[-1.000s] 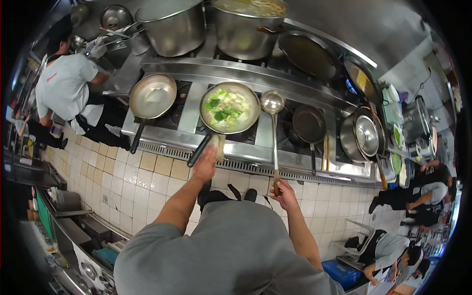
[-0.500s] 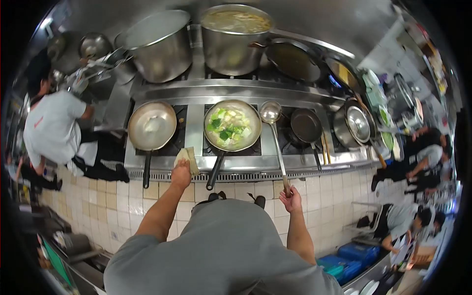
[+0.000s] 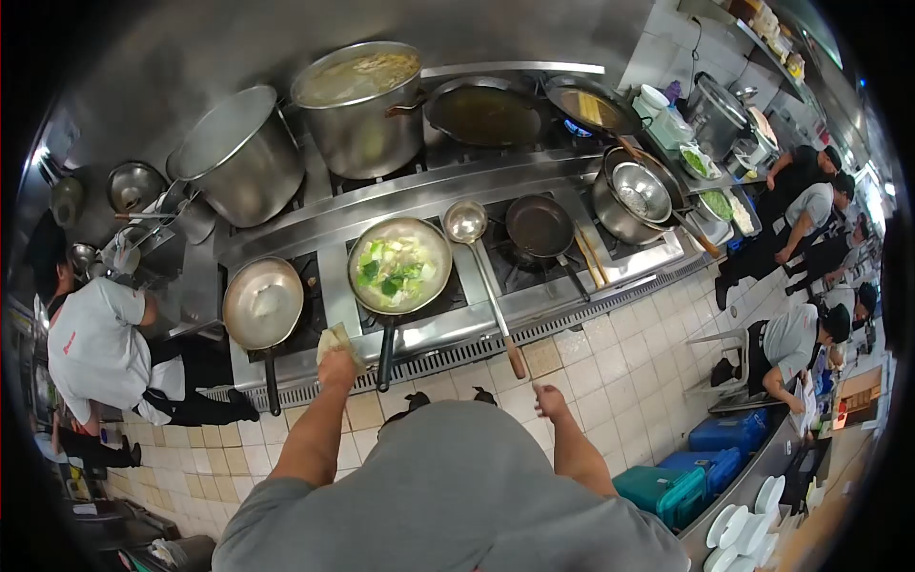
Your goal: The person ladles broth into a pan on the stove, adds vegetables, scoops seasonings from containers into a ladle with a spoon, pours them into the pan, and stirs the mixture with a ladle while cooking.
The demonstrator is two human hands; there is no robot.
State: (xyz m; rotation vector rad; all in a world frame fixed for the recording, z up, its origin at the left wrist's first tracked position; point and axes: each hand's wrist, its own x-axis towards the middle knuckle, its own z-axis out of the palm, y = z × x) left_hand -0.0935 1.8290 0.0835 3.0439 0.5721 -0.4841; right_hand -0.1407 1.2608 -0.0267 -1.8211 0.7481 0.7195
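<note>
My left hand is closed around a folded beige cloth at the stove's front edge. It sits between the handles of two frying pans. The left frying pan has only a pale sheen inside. In the middle frying pan lie chopped green and white vegetables. A long-handled ladle rests on the stove beside that pan, its wooden grip jutting over the front. My right hand is just past the grip's end, apart from it, holding nothing, its fingers loosely bent and apart.
Two big stockpots and a wide dark pan stand at the back. A small black pan and a pot with a strainer are to the right. One co-worker stands left; others are at right. Blue bins stand behind.
My right hand has let go of the ladle's grip and drawn slightly away. The view has turned toward the right. The cloth is still in my left hand.
</note>
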